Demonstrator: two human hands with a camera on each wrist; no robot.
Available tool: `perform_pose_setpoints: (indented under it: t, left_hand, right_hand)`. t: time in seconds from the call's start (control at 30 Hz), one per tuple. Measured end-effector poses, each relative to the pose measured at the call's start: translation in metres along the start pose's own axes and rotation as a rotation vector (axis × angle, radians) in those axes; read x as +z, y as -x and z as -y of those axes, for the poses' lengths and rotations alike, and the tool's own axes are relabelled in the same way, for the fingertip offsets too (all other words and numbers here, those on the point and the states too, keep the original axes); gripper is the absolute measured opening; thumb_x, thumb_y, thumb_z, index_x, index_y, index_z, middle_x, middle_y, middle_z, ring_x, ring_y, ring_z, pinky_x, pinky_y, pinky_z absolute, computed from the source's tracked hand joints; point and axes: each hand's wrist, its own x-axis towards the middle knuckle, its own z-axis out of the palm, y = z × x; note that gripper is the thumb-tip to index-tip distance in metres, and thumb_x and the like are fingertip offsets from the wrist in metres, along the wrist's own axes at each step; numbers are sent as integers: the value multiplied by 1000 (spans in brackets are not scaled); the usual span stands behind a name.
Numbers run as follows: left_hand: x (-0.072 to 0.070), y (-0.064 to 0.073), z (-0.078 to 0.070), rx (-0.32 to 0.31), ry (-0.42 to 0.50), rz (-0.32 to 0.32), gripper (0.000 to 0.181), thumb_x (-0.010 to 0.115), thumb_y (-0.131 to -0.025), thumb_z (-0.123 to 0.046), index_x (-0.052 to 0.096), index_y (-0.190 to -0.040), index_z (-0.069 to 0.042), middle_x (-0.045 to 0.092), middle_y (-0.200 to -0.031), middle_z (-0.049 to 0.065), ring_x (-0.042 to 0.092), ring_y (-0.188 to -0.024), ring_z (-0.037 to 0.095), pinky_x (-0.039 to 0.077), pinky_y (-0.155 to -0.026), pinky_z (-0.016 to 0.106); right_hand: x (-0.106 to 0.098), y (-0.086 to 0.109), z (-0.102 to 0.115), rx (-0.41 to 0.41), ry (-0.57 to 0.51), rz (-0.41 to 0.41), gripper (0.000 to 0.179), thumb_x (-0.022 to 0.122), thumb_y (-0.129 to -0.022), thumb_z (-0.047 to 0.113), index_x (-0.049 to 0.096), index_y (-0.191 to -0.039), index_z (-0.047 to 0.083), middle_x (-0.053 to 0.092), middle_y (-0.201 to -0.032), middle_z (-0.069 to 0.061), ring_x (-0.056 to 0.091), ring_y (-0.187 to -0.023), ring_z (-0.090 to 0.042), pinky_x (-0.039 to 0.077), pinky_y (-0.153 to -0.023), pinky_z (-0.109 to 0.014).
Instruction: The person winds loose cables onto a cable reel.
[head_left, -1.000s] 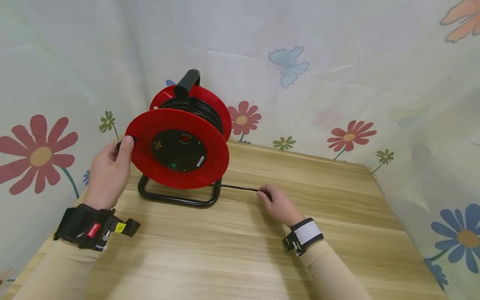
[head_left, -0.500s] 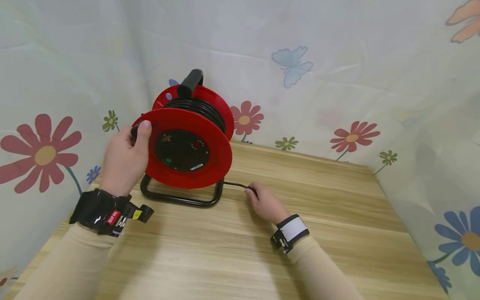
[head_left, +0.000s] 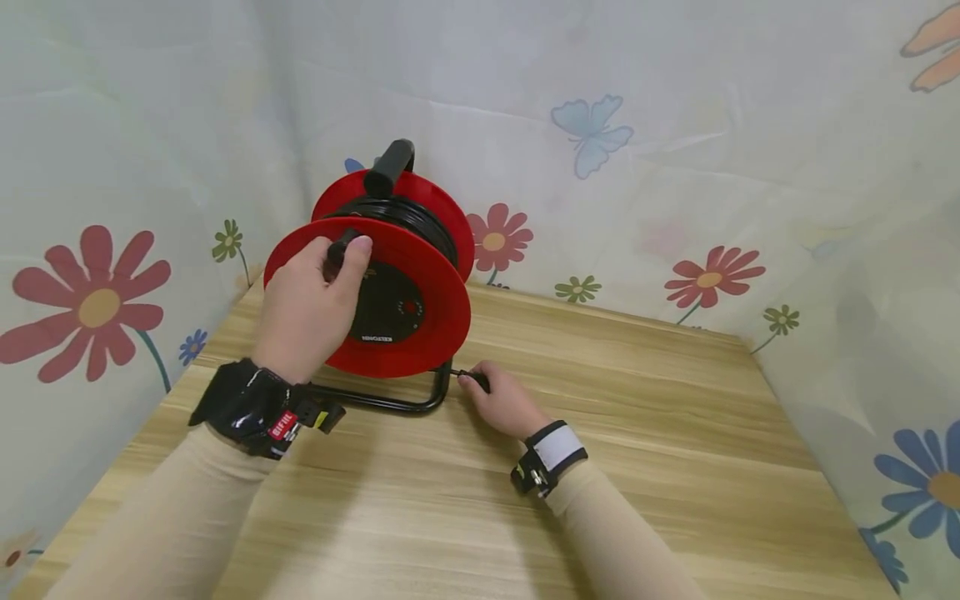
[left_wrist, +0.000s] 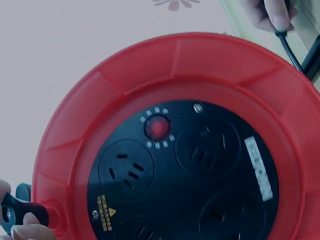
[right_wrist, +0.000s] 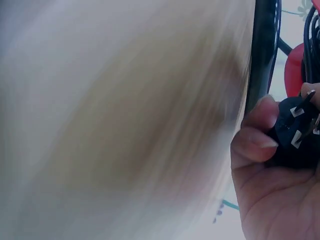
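Note:
A red cable reel (head_left: 442, 308) stands on the table, black cable (head_left: 420, 218) wound between its two discs. My left hand (head_left: 311, 304) grips the small black crank knob (head_left: 341, 247) near the top of the front disc; the left wrist view shows this knob (left_wrist: 30, 214) between finger and thumb. Sockets and a red button (left_wrist: 157, 127) sit on the disc's black centre plate. Low at the reel's right side, my right hand (head_left: 506, 404) holds the black plug (head_left: 477, 381) at the cable's end. The plug's metal pins (right_wrist: 300, 117) show in the right wrist view.
The reel's black tube stand (head_left: 390, 406) rests on the wood-grain table (head_left: 645, 433). A black carrying handle (head_left: 390, 167) arches over the reel. Behind and at both sides hangs a pale curtain (head_left: 675, 150) printed with flowers and butterflies.
My left hand has carried the knob up and to the right, turning the front disc clockwise. My right hand has moved left with the plug, and the free cable has shortened.

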Motion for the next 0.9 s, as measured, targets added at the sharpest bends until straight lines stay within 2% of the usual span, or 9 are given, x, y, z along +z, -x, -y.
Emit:
perform_pose_setpoints:
  t: [0.23,0.33,0.43,0.53,0.63,0.77,0.9]
  left_hand:
    - [12,0,-6,57,-14,23,52,37,-95,-56,49,-84,-7,53,-67,12,51,-62,25,40,-51,35]
    - [15,1,-8,62,-16,44,50,37,-96,-55,50,-85,-8,55,-66,10,52,-60,24,42,-50,35]
    - [20,2,-9,69,-11,65,49,37,-96,-54,50,-86,-8,56,-66,10,52,-57,23,44,-50,35]
    - [25,3,-11,74,-6,80,47,38,-96,-52,50,-87,-7,57,-67,11,53,-58,23,46,-52,35]
    - [29,5,-14,79,-13,87,46,40,-97,-51,50,-86,-7,57,-67,10,55,-59,22,47,-54,35]
    - [34,8,-18,87,-38,108,45,40,-97,-50,49,-85,-8,56,-65,10,54,-58,22,46,-55,36]
    - [40,12,-22,98,-52,126,44,42,-97,-49,50,-89,-6,62,-70,12,58,-61,23,52,-59,40]
  right_hand:
    - [9,-13,7,119,-90,84,38,49,-92,55,60,-93,19,57,-80,-1,51,-72,-15,41,-60,-30]
    - [11,-20,9,168,-138,120,46,48,-88,63,60,-95,18,58,-83,-3,52,-75,-17,40,-61,-30]
    - [11,-22,8,211,-231,170,52,59,-82,63,57,-101,15,59,-91,-6,51,-83,-20,41,-67,-31]
    - [11,-21,6,245,-325,207,56,74,-74,53,54,-107,11,60,-99,-7,51,-90,-21,42,-75,-33]
    - [13,-20,4,257,-364,189,49,79,-73,41,55,-103,10,59,-94,-5,51,-85,-19,42,-72,-31]
    - [19,-19,7,275,-361,133,31,72,-82,35,59,-93,10,59,-79,-2,50,-69,-14,39,-58,-26]
    - [19,-21,16,314,-374,115,29,68,-85,33,60,-95,8,63,-76,-2,52,-66,-13,39,-56,-25]
